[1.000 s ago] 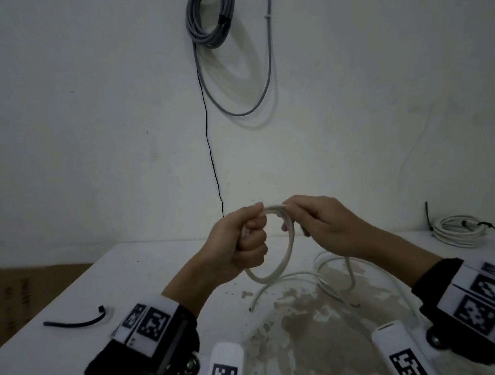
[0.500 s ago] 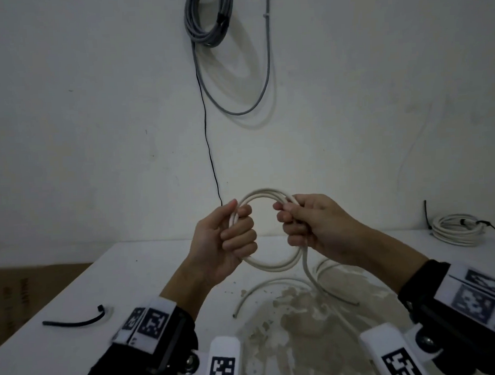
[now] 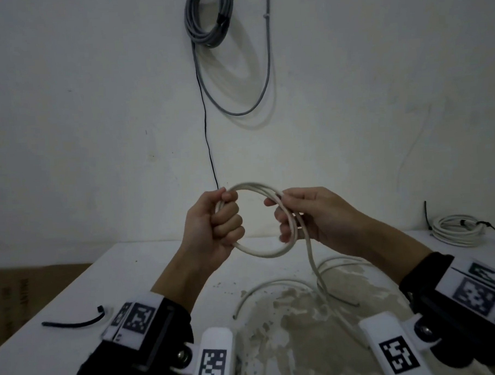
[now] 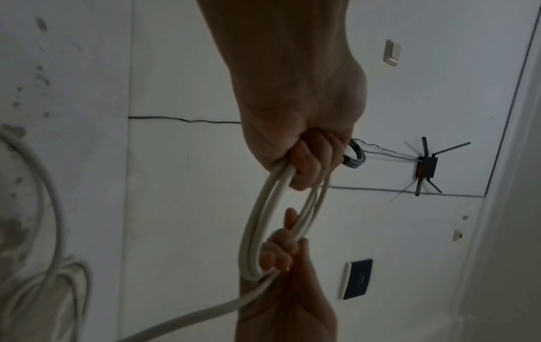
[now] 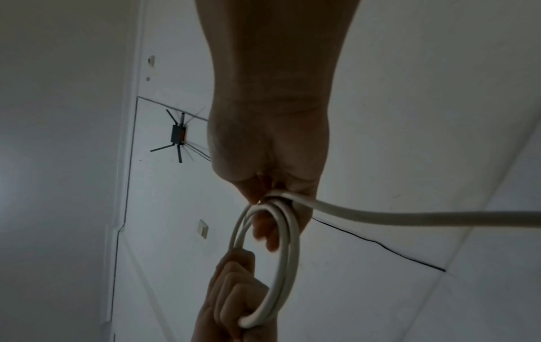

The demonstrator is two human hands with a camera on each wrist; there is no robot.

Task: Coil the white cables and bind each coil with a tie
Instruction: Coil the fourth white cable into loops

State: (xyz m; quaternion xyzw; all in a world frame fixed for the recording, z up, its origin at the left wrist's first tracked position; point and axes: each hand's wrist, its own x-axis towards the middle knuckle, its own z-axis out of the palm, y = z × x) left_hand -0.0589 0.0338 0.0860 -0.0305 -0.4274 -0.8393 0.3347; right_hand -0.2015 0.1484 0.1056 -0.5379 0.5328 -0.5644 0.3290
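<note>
A small coil of white cable (image 3: 260,250) hangs in the air between both hands above the white table (image 3: 108,281). My left hand (image 3: 216,225) grips the coil's left side in a fist (image 4: 307,162). On the coil's right side my right hand (image 3: 304,216) holds the loops with curled fingers (image 5: 263,229). The cable's loose tail (image 3: 315,263) drops from the right hand to the table and curls there (image 3: 276,285). A black tie (image 3: 73,322) lies on the table at the near left. At the far right lies a second white coil (image 3: 458,229) with a black tie round it.
A grey cable bundle (image 3: 209,19) hangs on the wall above, with a thin black wire (image 3: 207,138) running down to the table. A worn brown patch (image 3: 297,327) marks the tabletop near me. A cardboard box (image 3: 26,290) stands left of the table.
The loop in my hands has grown wider and rounder. Another turn of cable has been laid onto it, and the left hand has closed tight round the coil.
</note>
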